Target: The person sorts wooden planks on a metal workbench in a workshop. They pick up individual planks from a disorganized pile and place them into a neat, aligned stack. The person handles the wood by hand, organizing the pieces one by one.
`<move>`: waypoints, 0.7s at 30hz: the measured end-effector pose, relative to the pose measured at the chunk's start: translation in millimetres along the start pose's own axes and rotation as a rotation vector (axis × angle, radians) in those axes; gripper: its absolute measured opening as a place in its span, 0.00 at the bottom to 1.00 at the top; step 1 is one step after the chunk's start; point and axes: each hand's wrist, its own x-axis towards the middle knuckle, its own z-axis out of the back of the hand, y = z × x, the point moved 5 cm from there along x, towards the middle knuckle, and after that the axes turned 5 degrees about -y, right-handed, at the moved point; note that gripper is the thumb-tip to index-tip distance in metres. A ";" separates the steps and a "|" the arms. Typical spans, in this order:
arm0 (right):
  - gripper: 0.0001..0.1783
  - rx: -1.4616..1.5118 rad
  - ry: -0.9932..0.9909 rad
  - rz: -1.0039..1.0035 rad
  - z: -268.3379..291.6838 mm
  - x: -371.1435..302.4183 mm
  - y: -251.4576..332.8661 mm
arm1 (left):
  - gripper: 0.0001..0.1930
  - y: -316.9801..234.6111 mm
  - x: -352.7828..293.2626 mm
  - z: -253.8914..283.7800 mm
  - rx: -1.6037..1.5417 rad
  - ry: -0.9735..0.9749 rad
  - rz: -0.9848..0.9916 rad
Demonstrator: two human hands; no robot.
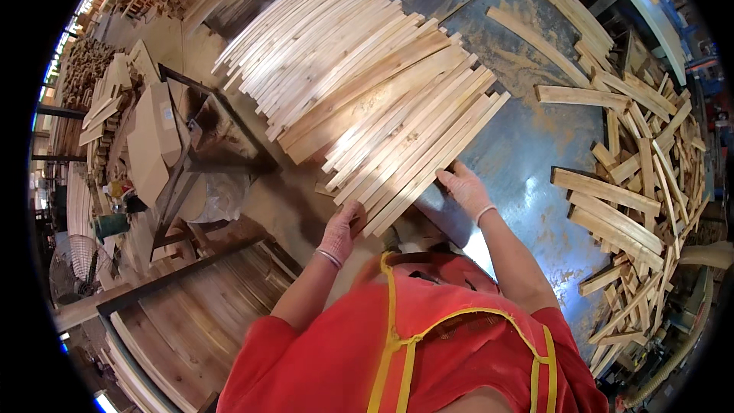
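Note:
A wide row of pale wooden strips (329, 38) lies side by side across the metal table, ends slightly staggered. Two broader boards (367, 103) lie among them, with a nearer group of strips (413, 138) closest to me. Both my hands wear thin pale gloves. My left hand (344, 229) is closed on the left end of the nearest strips, thumb toward the wood. Along the front edge, my right hand (465, 190) grips the nearest strip toward its right part. Some fingers of both hands are hidden under or behind the wood.
Bluish metal table (520, 153) carries sawdust. A jumbled heap of short wood offcuts (642, 176) spreads along the right. At the lower left stands a dark-framed stack of boards (191, 321). Cardboard (153, 141) and a metal frame (229, 145) are on the left, a fan (76, 268) beyond.

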 end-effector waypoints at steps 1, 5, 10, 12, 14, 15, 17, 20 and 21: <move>0.39 -0.016 -0.003 0.031 0.5 1.2 -2.3 | 0.12 -2.3 7.0 -2.2 -0.018 0.217 -0.030; 0.37 -0.208 -0.090 0.123 1.9 2.1 2.8 | 0.16 -7.5 8.9 1.3 -0.049 0.241 0.011; 0.34 0.100 -0.076 0.033 28.7 2.6 -8.3 | 0.19 -4.3 0.2 6.2 -0.020 0.157 0.031; 0.32 0.022 -0.316 0.114 73.3 -9.2 -10.1 | 0.20 -3.1 -5.3 22.2 -0.003 0.121 -0.036; 0.30 -0.077 -0.692 0.211 155.3 -0.8 -65.9 | 0.21 -36.8 -42.5 -0.9 0.175 0.101 -0.085; 0.33 -0.341 -0.810 0.086 196.3 -6.6 -67.0 | 0.21 -45.0 -54.5 3.2 0.247 0.080 -0.141; 0.37 -0.585 -0.814 -0.152 263.6 -28.7 -41.0 | 0.29 -72.7 -89.2 -9.2 0.287 0.215 -0.167; 0.41 -1.239 -0.645 -0.163 332.5 -34.2 -78.4 | 0.36 -125.0 -91.7 -32.8 0.217 0.563 0.107; 0.42 -1.267 -0.471 -0.199 329.5 -37.1 -55.7 | 0.37 -130.6 -83.2 -40.6 0.337 0.593 0.091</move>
